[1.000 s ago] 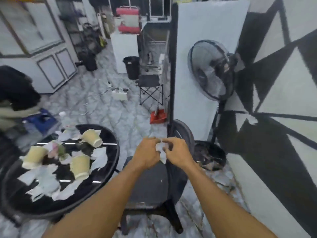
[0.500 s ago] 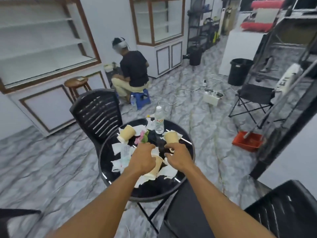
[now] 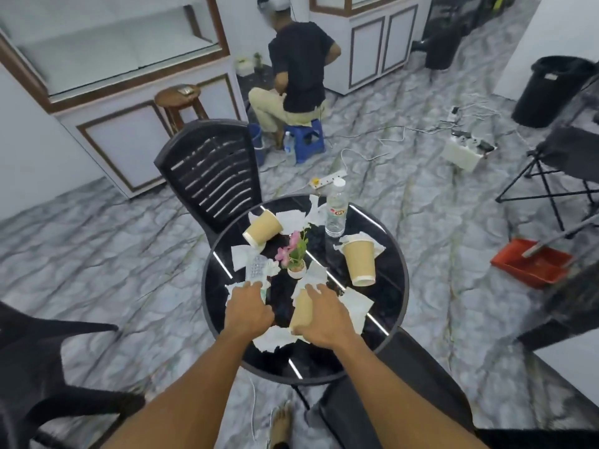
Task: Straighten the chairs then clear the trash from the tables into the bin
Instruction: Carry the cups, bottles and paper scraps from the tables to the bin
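Before the pink potted flower, our right hand clamps its grip on a tan paper cup. Our left hand is beside it, and we cannot tell its grip.

We see three tan paper cups tipped over on the round black table at frame centre (the nearest cup lowest), torn white paper scraps among them, a slatted black chair behind, the black bin upper right.
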Demonstrator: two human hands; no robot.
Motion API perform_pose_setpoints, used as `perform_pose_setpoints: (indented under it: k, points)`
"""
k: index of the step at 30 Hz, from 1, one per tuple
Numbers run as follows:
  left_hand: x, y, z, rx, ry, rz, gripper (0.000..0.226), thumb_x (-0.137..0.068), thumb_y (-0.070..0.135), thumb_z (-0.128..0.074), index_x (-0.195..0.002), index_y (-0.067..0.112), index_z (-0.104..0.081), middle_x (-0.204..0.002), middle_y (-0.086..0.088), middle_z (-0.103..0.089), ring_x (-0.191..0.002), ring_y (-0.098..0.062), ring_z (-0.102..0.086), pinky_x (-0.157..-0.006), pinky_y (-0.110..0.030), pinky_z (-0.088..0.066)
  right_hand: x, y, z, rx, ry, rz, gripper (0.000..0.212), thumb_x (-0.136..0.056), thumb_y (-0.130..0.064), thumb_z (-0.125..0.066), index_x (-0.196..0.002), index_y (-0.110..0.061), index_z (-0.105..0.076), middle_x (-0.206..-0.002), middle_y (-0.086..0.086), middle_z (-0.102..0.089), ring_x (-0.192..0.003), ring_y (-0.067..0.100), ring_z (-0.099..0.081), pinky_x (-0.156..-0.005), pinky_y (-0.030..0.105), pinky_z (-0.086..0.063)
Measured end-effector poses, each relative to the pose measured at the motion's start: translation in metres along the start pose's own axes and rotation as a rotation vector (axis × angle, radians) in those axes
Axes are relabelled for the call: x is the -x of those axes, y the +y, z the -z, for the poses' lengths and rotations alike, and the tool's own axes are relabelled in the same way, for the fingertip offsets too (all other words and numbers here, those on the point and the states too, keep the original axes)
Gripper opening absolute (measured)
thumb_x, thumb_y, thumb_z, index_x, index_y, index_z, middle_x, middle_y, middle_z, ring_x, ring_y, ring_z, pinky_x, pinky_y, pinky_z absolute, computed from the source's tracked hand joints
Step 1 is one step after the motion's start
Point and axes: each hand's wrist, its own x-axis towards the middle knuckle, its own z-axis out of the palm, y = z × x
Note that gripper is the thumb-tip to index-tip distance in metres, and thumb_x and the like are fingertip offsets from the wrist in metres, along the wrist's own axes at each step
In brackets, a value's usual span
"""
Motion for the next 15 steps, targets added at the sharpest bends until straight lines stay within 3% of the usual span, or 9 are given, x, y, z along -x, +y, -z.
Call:
perform_pose_setpoints:
  k: [4,8,11,15]
  points:
    - [-0.026,-0.012,-0.005,0.000,-0.027,-0.002,0.043,-0.072,0.022,-0.057,-0.115,0.018,-0.060,-0.112,-0.003,-0.060,-0.107,-0.029,-0.059,-0.083,-0.040,-0.056,-0.019,-0.007,-0.022,0.218,0.003,0.045,0.122,-0.060,-0.063,-0.078,-0.153,-0.022,-0.011,-0.159,0.009,-0.015,-0.146,0.030,-0.013,-0.116,0.047,-0.027]
    - [-0.057,-0.025,-0.016,0.068,-0.074,0.026,0.058,-0.080,0.016,-0.060,-0.137,0.012,-0.050,-0.131,-0.007,-0.055,-0.122,-0.030,-0.051,-0.092,-0.041,-0.050,-0.031,-0.011,-0.033,0.287,0.004,-0.019,0.122,-0.059,-0.049,-0.087,-0.151,-0.020,-0.011,-0.156,0.010,-0.017,-0.145,0.034,-0.014,-0.116,0.046,-0.027]
    - [-0.075,-0.034,-0.024,0.109,-0.062,0.047,0.051,-0.080,0.019,-0.063,-0.129,0.014,-0.050,-0.117,-0.007,-0.059,-0.112,-0.030,-0.052,-0.087,-0.045,-0.054,-0.037,-0.014,-0.036,0.268,0.048,-0.073,0.118,-0.061,-0.036,-0.087,-0.149,-0.018,-0.011,-0.150,0.009,-0.025,-0.140,0.031,-0.023,-0.113,0.042,-0.032]
    - [-0.085,-0.044,-0.027,0.096,-0.056,0.081,0.067,-0.080,0.030,-0.070,-0.135,0.018,-0.034,-0.108,-0.009,-0.061,-0.102,-0.032,-0.059,-0.074,-0.043,-0.053,-0.042,-0.023,-0.037,0.233,0.084,-0.140,0.116,-0.062,-0.036,-0.084,-0.150,-0.015,-0.012,-0.148,0.006,-0.027,-0.137,0.027,-0.025,-0.110,0.039,-0.035]
